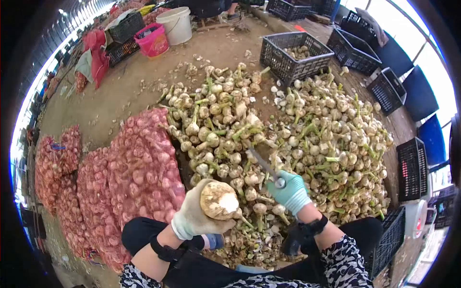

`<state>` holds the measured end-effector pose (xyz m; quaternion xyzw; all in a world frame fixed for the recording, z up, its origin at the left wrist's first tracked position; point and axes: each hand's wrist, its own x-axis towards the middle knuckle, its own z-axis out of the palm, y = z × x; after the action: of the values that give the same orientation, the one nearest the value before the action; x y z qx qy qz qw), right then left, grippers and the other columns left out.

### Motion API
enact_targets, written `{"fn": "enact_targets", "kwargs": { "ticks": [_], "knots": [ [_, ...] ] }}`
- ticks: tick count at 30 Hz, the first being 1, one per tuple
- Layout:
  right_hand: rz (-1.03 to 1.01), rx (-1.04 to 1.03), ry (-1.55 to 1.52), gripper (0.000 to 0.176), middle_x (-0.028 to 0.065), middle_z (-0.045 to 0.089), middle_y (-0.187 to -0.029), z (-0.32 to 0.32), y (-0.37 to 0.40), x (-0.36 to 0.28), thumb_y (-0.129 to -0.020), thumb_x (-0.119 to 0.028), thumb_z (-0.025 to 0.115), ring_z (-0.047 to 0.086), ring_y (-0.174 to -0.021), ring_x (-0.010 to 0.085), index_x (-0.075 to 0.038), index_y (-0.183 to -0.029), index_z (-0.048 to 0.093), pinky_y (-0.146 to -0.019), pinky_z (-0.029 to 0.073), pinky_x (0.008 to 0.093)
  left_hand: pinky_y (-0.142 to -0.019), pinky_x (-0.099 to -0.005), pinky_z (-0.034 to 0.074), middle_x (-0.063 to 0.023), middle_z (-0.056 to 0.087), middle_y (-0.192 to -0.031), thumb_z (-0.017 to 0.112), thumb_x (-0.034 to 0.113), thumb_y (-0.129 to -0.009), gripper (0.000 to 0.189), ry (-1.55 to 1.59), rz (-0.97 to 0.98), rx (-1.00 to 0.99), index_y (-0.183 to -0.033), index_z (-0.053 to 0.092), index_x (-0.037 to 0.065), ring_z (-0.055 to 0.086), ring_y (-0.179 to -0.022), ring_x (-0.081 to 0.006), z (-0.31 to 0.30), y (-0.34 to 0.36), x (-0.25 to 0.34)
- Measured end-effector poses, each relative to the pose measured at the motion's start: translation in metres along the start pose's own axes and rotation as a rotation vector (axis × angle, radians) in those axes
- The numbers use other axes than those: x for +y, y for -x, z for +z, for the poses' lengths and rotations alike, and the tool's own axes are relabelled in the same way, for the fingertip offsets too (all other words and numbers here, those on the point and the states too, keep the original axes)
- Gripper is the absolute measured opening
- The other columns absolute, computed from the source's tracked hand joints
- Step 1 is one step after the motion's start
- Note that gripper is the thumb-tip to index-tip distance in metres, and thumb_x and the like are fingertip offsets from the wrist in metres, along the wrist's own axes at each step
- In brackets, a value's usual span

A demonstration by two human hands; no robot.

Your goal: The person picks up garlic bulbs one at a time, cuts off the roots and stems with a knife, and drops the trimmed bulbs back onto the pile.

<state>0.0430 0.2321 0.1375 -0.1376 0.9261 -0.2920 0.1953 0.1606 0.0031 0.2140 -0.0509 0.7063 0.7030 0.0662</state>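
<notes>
My left hand (199, 213), in a pale work glove, holds a large garlic bulb (219, 200) with a white cut face turned to the right. To its right, my right hand (290, 191), in a light green and white glove, grips a knife (261, 162) whose blade points up and to the left, apart from the bulb. Beyond both hands lies a heap of garlic bulbs with stalks (221, 110), and a second heap (336, 139) spreads to the right. Trimmings (254, 245) cover the ground between my legs.
Pink mesh sacks of garlic (139, 168) stand at the left. A black crate (295, 57) sits behind the heaps, with more crates (413, 168) along the right. A pink bucket (152, 42) and a white bucket (175, 26) stand at the back. Part of a person (232, 8) shows there.
</notes>
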Motion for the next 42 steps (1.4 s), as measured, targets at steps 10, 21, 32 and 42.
{"fn": "enact_targets", "kwargs": {
  "ticks": [10, 21, 32, 42],
  "knots": [
    [-0.697, 0.077, 0.064, 0.015, 0.0074, 0.054, -0.061, -0.025, 0.024, -0.09, -0.061, -0.011, 0.066, 0.057, -0.059, 0.0297, -0.009, -0.07, 0.054, -0.054, 0.045, 0.037, -0.084, -0.0391, 0.05, -0.0188, 0.06, -0.105, 0.046, 0.055, -0.085, 0.065, -0.274, 0.208, 0.008, -0.12, 0.048, 0.0, 0.062, -0.093, -0.0256, -0.018, -0.038, -0.01],
    [-0.49, 0.005, 0.141, 0.016, 0.012, 0.06, -0.068, -0.013, 0.003, -0.071, -0.067, -0.017, 0.064, 0.06, -0.067, 0.0337, -0.008, -0.078, 0.056, -0.061, 0.048, 0.0426, -0.08, -0.0364, 0.05, -0.0123, 0.063, -0.1, 0.075, 0.034, -0.067, 0.058, -0.636, 0.375, -0.008, -0.111, 0.053, 0.002, 0.063, -0.088, -0.0239, -0.03, -0.039, -0.003],
    [0.034, -0.015, 0.192, 0.013, 0.0175, 0.062, -0.076, 0.005, -0.032, 0.01, -0.076, -0.017, 0.055, 0.061, -0.069, 0.0333, -0.009, -0.084, 0.059, -0.066, 0.05, 0.0412, -0.081, -0.0308, 0.049, -0.0076, 0.065, -0.091, 0.083, 0.026, -0.052, 0.062, -0.208, 0.217, -0.251, -0.102, 0.055, 0.002, 0.064, -0.085, -0.0163, -0.004, -0.04, -0.005],
    [0.152, 0.145, -1.261, 0.014, -0.0033, 0.056, -0.063, 0.006, 0.0, -0.031, -0.077, -0.011, 0.069, 0.047, -0.055, 0.0039, -0.005, -0.076, 0.056, -0.05, 0.04, 0.0209, -0.071, -0.0361, 0.05, -0.0062, 0.06, -0.085, 0.051, 0.04, -0.085, 0.04, 1.033, -0.102, 0.364, -0.105, 0.055, 0.004, 0.056, -0.072, -0.0208, 0.03, -0.111, 0.0]
  ]
}}
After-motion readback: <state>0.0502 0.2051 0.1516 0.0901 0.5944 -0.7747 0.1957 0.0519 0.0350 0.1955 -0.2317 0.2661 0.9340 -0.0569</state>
